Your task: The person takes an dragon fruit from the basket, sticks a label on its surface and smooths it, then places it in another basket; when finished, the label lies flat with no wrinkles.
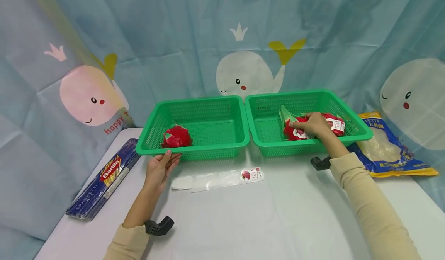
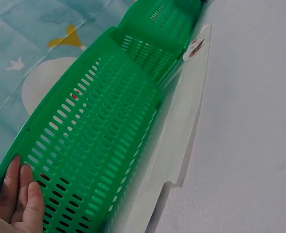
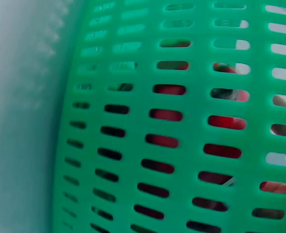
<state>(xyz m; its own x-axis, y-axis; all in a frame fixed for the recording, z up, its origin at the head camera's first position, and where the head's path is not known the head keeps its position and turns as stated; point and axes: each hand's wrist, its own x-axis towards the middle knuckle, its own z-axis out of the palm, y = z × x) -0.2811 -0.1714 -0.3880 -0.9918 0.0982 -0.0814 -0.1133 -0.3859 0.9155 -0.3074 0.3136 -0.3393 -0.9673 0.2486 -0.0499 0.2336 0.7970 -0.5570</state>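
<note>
Two green plastic baskets stand side by side in the head view. My left hand [image 1: 160, 170] pinches the front rim of the left basket [image 1: 208, 150], thumb on the rim and fingers against the outer wall [image 2: 102, 131]. A red dragon fruit [image 1: 177, 136] lies inside, just behind that rim. My right hand [image 1: 314, 124] reaches into the right basket [image 1: 265, 150] and grips a labelled dragon fruit [image 1: 295, 130] with green leaf tips. Beside it lies another labelled dragon fruit [image 1: 338, 124], partly hidden by the hand. Through the slots in the right wrist view, only bits of red fruit show.
A clear plastic strip [image 1: 217, 180] with a dragon fruit sticker lies on the white table [image 1: 226, 225] before the baskets. Left of them is a blue Barilla spaghetti pack [image 1: 104, 179]; at right, a blue and yellow noodle bag [image 1: 386, 148]. A whale-print curtain [image 1: 167, 32] hangs behind.
</note>
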